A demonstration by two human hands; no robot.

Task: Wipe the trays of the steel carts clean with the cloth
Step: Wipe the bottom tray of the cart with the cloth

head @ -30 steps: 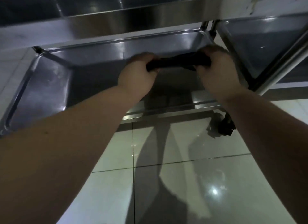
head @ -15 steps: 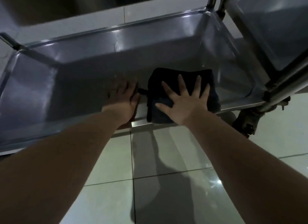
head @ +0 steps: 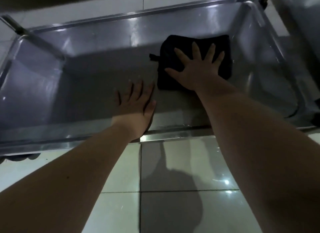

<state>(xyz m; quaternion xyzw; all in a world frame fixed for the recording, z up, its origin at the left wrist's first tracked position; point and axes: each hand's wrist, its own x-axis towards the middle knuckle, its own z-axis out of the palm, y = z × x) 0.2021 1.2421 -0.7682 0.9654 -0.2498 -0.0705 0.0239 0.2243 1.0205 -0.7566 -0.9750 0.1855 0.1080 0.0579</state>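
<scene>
Tray [head: 43, 94] bears the left hand [head: 136, 104] flat and empty near its front, then the folded dark cloth [head: 167, 80] right of centre, pinned under the splayed, ungripping right hand [head: 197, 68], so a hard stroke might bunch it or let it slip free.

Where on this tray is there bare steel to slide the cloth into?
The widest bare patch of the tray is its left half, from the left wall to the left hand, flat near the front rim. A narrower strip runs between the cloth and the right wall. The middle is crowded: the right hand presses the cloth.
</scene>
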